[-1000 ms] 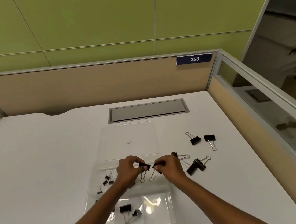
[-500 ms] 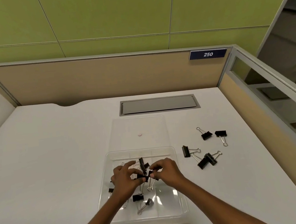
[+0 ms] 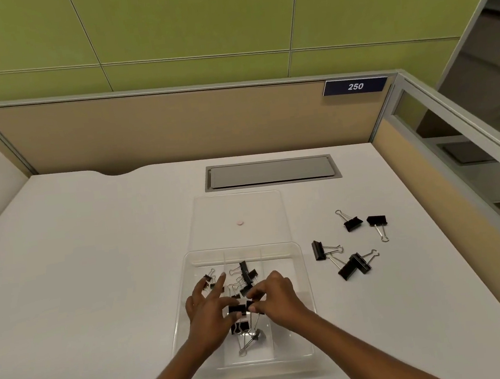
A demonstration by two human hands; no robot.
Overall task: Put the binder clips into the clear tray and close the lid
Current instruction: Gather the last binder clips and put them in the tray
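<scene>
The clear tray [image 3: 301, 279] sits open on the white desk, its clear lid [image 3: 238, 209] lying flat just behind it. Several black binder clips [image 3: 247, 274] lie in the tray's compartments. Both hands hover over the tray's middle. My left hand [image 3: 209, 311] pinches a black clip [image 3: 236, 309] between thumb and fingers, the other fingers spread. My right hand [image 3: 277, 296] pinches another black clip [image 3: 251, 306] right beside it. Several more clips [image 3: 354, 266] lie on the desk to the right of the tray, with two clips [image 3: 352, 223] farther back.
A grey cable hatch [image 3: 271, 172] is set into the desk behind the lid. Beige partition walls close the desk at the back and right, with a glass panel [image 3: 469, 147] on the right. A small pink dot [image 3: 240, 222] marks the lid.
Both hands with their clips have come down from above the tray's far edge to over its middle. The view has shifted, so the tray sits more centred.
</scene>
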